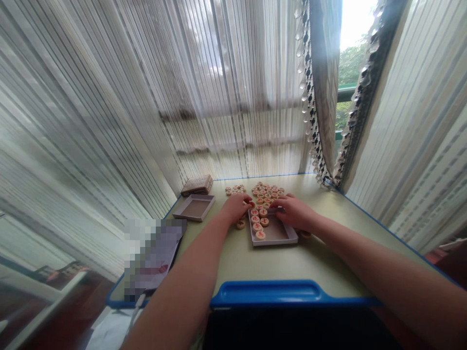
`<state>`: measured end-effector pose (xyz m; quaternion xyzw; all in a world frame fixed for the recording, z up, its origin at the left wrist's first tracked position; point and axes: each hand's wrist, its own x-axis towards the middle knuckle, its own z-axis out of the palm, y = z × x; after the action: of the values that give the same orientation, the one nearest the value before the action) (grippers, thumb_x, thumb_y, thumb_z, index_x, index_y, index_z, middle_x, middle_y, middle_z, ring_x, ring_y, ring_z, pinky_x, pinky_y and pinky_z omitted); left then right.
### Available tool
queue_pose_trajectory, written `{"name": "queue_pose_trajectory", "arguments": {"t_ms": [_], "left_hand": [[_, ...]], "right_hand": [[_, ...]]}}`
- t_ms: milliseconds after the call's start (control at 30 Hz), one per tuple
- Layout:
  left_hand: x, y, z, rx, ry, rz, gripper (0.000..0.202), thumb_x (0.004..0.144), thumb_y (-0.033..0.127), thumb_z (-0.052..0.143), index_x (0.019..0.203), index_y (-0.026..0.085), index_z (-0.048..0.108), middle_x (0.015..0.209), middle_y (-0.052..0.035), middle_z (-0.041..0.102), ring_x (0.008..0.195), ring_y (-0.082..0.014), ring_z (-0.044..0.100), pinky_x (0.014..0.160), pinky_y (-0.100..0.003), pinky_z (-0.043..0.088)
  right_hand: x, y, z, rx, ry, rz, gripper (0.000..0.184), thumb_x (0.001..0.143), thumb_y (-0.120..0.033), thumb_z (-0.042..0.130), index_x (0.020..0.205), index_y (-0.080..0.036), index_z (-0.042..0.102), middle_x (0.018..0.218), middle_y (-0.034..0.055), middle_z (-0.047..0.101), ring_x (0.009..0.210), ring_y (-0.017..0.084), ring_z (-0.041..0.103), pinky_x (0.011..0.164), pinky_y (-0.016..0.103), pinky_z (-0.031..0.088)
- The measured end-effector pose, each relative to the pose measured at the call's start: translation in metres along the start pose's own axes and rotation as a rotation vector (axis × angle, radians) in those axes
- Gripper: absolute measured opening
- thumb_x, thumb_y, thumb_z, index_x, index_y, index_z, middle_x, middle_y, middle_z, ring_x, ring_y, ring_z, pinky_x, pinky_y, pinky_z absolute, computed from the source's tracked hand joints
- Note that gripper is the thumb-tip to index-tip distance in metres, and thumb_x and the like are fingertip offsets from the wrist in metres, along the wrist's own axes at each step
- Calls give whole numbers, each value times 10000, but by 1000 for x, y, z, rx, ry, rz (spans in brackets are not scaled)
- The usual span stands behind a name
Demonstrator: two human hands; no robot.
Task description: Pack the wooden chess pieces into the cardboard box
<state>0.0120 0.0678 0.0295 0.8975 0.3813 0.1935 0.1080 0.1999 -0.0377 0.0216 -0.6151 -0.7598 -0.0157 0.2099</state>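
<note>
Discs (pixel 266 192) heaped behind box (pixel 277 234), spare tray (pixel 194 208) left. Box runs lengthwise away. Left hand (pixel 236 208), right hand (pixel 295 212) at far rim; fingers' closure unclear.

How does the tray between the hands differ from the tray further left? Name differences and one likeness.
The middle tray holds round pieces along its left side; the left tray holds none. The right hand rests at the middle tray's far edge; no hand touches the left tray. Both are shallow, rectangular and pale-rimmed.

Smooth wooden discs (pixel 263 193), matt cardboard tray (pixel 277 239), glossy blue plastic table edge (pixel 270 293)
</note>
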Motion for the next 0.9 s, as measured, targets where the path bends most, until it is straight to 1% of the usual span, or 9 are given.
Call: {"name": "queue_pose_trajectory", "arguments": {"t_ms": [100,233,333,433,467,533,633,733,900], "left_hand": [[0,0,1,31,-6,42,204,757,250,536,877,162,675,887,-65,668,856,-186,586,779,-281,441],[1,1,1,11,57,51,194,775,263,519,847,154,663,872,-71,661,849,-184,580,784,-288,439],[1,5,-2,-120,128,25,192,785,233,503,878,150,650,886,-66,668,833,-170,590,782,-289,446],[-1,14,-6,-336,176,12,215,769,259,537,893,123,648,872,-76,676,803,-162,605,746,-281,464],[-3,18,-8,-420,170,15,220,756,267,557,881,114,655,858,-79,680,794,-160,609,737,-277,469],[-5,26,-11,-589,122,22,220,722,267,596,851,105,671,830,-80,688,780,-157,618,739,-279,477],[-9,35,-14,-784,28,9,234,675,248,639,857,108,688,817,-76,699,784,-160,628,766,-299,483],[-12,39,-16,-857,-20,-13,250,650,247,657,856,113,698,812,-73,704,785,-166,630,783,-314,481],[-13,39,-16,-858,-90,12,234,652,257,650,830,116,708,804,-68,705,772,-165,627,770,-300,474]], "right_hand": [[0,1,1,-4,12,-2,321,694,-164,501,966,-214,663,983,35,646,938,220,490,838,301,391],[0,3,4,-22,32,-10,289,714,-183,514,963,-214,658,981,41,650,946,230,496,841,325,398],[-1,3,5,-1,110,-39,312,749,-276,545,1043,-193,613,972,61,653,959,250,500,844,366,414],[-1,0,3,60,245,-125,353,760,-354,571,1077,-199,576,986,72,640,963,249,507,846,398,430],[-1,-2,1,78,295,-159,342,761,-353,577,1069,-204,574,995,75,632,962,245,511,847,401,434],[-2,-5,-1,107,383,-212,329,765,-338,588,1066,-207,569,1015,82,614,967,236,519,847,397,443],[-3,-8,-4,142,453,-269,279,787,-308,576,1051,-218,574,1003,77,606,958,219,538,834,377,458],[-4,-9,-6,174,454,-314,200,801,-269,561,993,-227,598,955,61,613,914,196,559,809,349,468],[-4,-10,-6,213,440,-326,170,787,-254,576,950,-213,604,929,58,618,881,181,565,786,322,465]]}}
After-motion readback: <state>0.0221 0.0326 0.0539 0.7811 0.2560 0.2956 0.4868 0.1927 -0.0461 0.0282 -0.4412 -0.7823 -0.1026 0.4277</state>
